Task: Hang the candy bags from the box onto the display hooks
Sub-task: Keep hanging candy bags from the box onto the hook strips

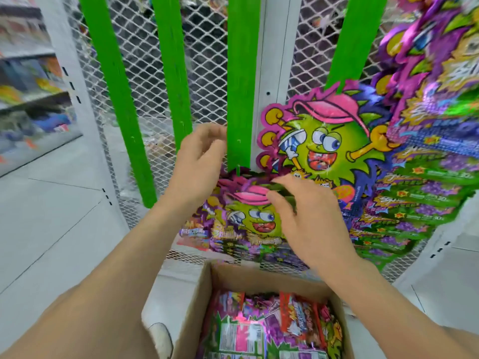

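Observation:
A candy bag [248, 216] with a green cartoon face and pink cap hangs at the bottom end of a green display strip [239, 99]. My right hand [305, 218] pinches the bag's top edge near the pink cap. Beside the strip, just above the bag, my left hand [198, 161] hovers with fingers loosely curled and nothing visibly in it. A larger bag of the same design [324, 146] hangs to the right. Below, an open cardboard box [194, 307] holds several more candy bags [272, 325].
Three more green strips [116, 99] hang on a white wire mesh panel [204, 60]. Rows of purple and green candy bags [427, 177] fill the right side. Store shelves [31, 86] stand at far left. Pale floor tiles [51, 216] lie to the left.

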{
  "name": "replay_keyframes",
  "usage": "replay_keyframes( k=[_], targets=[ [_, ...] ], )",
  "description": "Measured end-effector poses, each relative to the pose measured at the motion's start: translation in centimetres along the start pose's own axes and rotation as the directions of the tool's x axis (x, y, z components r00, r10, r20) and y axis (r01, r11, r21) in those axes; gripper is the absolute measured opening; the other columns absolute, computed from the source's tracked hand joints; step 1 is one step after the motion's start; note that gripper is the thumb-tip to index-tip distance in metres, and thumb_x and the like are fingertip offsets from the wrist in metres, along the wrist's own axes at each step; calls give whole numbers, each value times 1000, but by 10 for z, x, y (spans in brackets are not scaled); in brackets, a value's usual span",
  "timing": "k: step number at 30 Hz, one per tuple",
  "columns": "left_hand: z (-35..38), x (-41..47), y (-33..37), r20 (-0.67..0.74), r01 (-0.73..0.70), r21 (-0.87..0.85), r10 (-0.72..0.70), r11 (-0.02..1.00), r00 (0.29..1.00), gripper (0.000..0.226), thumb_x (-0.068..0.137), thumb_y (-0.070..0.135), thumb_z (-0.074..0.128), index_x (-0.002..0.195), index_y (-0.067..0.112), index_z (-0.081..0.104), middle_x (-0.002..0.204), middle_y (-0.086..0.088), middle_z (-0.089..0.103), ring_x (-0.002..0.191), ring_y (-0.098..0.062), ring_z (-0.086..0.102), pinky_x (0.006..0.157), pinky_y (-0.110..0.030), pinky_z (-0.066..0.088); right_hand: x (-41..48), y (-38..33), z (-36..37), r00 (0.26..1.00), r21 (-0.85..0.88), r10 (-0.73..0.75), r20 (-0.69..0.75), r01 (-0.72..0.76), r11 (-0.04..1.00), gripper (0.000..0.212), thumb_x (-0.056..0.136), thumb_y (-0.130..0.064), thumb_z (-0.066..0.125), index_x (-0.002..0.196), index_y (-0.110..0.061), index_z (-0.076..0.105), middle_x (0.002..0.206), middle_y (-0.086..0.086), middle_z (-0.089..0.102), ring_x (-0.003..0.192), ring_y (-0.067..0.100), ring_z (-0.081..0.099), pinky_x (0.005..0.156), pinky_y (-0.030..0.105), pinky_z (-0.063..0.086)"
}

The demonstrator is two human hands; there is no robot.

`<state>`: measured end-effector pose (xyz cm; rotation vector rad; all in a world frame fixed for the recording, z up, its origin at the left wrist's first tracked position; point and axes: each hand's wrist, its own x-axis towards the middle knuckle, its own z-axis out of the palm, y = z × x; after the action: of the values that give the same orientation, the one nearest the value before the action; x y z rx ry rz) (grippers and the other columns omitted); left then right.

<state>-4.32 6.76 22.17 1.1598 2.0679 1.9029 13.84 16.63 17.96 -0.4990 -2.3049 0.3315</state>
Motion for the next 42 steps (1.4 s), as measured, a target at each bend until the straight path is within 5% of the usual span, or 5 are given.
replay_keyframes(
  k=[6, 21, 25, 30, 42],
  targets=[
    [-21, -6, 30, 104, 75, 94, -85, 993, 991, 43, 101, 41, 55, 88, 1, 62, 83, -5, 55, 77, -12, 49, 80, -38, 38, 35, -31, -4, 981, 125, 14, -196, 11, 992, 16, 101, -36, 66, 103, -20, 69, 75, -7, 66, 70, 23, 60, 74, 43, 51],
    [-18, -15, 29, 257, 1, 94, -25, 996, 966, 38, 111, 34, 52, 87, 16, 76, 83, -16, 77, 78, -36, 71, 84, -64, 58, 56, -42, -3, 966, 178, 179, -188, -146, 973, 40, 97, -37, 64, 68, -18, 45, 50, -5, 45, 52, 17, 45, 61, 42, 31],
    [-17, -15, 25, 294, -51, 107, 17, 993, 956, 38, 111, 33, 50, 85, 12, 68, 75, -21, 66, 69, -22, 58, 73, -47, 54, 53, -42, -5, 971, 153, 175, -161, -151, 977, 45, 96, -36, 63, 63, -16, 40, 48, -2, 40, 49, 15, 41, 62, 44, 30],
    [-10, -20, 28, 313, -39, 95, 7, 995, 950, 38, 112, 15, 48, 77, 23, 58, 60, 19, 61, 58, 4, 54, 61, -14, 42, 50, -42, -5, 976, 126, 161, -144, -143, 982, 45, 94, -36, 62, 62, -14, 39, 48, 1, 39, 48, 17, 40, 62, 44, 36],
    [-18, -16, 30, 244, 13, -49, 0, 999, 970, 41, 108, 35, 57, 94, -1, 71, 91, -34, 69, 77, -28, 65, 80, -53, 57, 52, -51, 0, 967, 165, 92, -238, -53, 985, 40, 96, -37, 59, 69, -24, 33, 56, -4, 42, 59, 26, 40, 67, 34, 27]
  ],
)
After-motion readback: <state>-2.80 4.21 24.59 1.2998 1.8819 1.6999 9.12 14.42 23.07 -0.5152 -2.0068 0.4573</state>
